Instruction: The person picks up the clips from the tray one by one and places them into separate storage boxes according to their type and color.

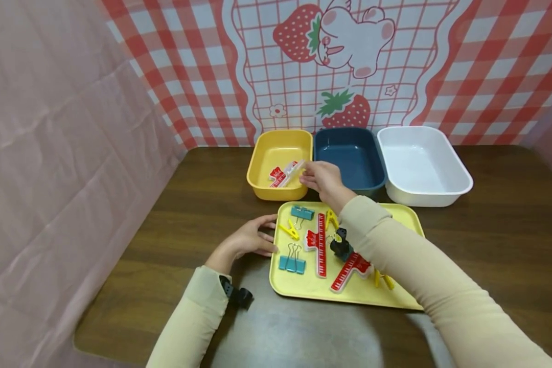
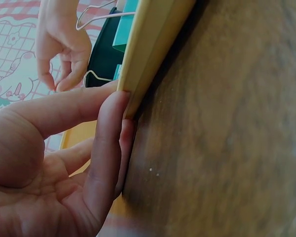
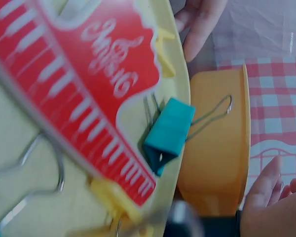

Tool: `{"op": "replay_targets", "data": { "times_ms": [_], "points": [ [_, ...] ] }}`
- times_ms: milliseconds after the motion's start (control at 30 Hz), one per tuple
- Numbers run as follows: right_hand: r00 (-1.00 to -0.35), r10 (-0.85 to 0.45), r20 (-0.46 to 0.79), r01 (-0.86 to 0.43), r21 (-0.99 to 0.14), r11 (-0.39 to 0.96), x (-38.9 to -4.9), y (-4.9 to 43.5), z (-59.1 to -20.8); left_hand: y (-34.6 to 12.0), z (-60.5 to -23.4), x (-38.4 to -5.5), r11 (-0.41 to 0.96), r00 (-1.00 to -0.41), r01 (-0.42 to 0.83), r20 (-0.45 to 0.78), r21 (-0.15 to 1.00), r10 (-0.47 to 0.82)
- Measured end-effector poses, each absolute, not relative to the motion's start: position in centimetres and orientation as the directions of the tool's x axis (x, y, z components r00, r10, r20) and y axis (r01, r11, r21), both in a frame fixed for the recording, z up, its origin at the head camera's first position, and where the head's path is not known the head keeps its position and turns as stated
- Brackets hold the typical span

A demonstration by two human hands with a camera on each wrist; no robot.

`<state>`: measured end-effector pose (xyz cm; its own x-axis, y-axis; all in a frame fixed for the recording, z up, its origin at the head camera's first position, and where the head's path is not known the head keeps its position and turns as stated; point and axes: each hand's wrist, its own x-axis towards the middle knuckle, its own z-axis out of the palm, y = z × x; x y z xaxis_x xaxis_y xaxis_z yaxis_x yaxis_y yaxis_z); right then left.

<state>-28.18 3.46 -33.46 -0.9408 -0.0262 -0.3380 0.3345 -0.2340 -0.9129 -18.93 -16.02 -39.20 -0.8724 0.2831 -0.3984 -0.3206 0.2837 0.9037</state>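
Observation:
My left hand [image 1: 250, 237] touches the left edge of the pale yellow tray [image 1: 345, 297], its fingertips at the rim. My right hand [image 1: 324, 179] is over the right rim of the yellow bin [image 1: 253, 179], fingers slightly bent, nothing visible between them in the left wrist view. Close to its fingertips, a clear-backed clip [image 1: 294, 167] overlaps a red piano-key clip [image 1: 278, 178] in the bin. On the tray are two red piano-key clips [image 1: 321, 245], teal binder clips [image 1: 292, 264] and several small yellow clips [image 1: 290, 230]. The right sleeve [image 1: 395, 250] hides part of the tray.
A dark blue bin [image 1: 349, 158] and a white bin [image 1: 423, 166] stand in a row right of the yellow bin. Behind them hangs a red-checked cloth [image 1: 188, 61] with strawberries. A pale pink curtain [image 1: 64, 153] borders the wooden table [image 1: 165, 266] on the left.

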Motion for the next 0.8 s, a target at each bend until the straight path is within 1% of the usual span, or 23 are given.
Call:
{"op": "replay_targets", "data": {
  "times_ms": [167, 267, 433, 600, 800],
  "points": [
    [-0.955, -0.016, -0.297, 0.296, -0.943, -0.154, -28.0, 4.7, -33.5, -16.0, -39.2, -19.0, 0.293, -0.871, -0.318, -0.400, 0.902, 0.285],
    [-0.964, -0.034, -0.263, 0.265, -0.960, -0.091, -27.6, 5.4, -33.7, -16.0, -39.2, -19.0, 0.296, -0.872, -0.317, -0.400, 0.901, 0.282],
    [-0.975, -0.096, -0.199, 0.197, -0.980, 0.034, -26.3, 6.3, -34.0, -16.0, -39.2, -19.0, 0.307, -0.873, -0.319, -0.404, 0.897, 0.272],
    [-0.972, -0.176, -0.159, 0.130, -0.978, 0.164, -24.8, 6.8, -34.2, -16.0, -39.3, -19.0, 0.314, -0.872, -0.314, -0.403, 0.896, 0.278],
    [-0.956, -0.280, -0.089, -0.016, -0.936, 0.352, -22.9, 7.2, -34.5, -15.9, -39.3, -19.0, 0.313, -0.872, -0.320, -0.408, 0.894, 0.272]
  ]
}}
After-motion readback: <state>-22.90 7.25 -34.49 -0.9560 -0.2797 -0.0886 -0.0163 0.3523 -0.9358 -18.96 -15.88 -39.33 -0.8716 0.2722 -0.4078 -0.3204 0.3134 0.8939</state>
